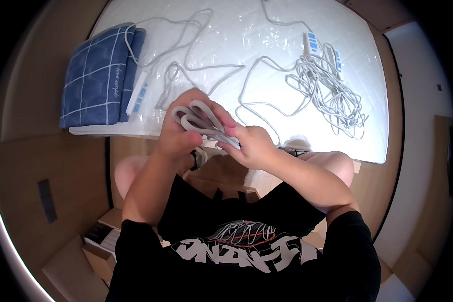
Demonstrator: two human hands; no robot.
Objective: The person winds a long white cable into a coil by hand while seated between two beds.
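Observation:
In front of my lap, a grey power cord (202, 117) is folded into several flat loops. My left hand (178, 133) is closed around the loops from the left. The fingers of my right hand (256, 147) pinch the loops at their right end. Beyond the hands, more grey cord lies loosely across the white plastic-covered mattress. A white power strip with blue sockets (140, 95) rests at the left. Whether the held cord joins that strip is hidden by my hands.
A folded blue checked blanket (94, 80) lies at the mattress's left end. On the right sits a tangled heap of grey cords (327, 95) with two white-and-blue power strips (312, 43). Below the mattress edge, an open cardboard box (221, 187) stands between my legs.

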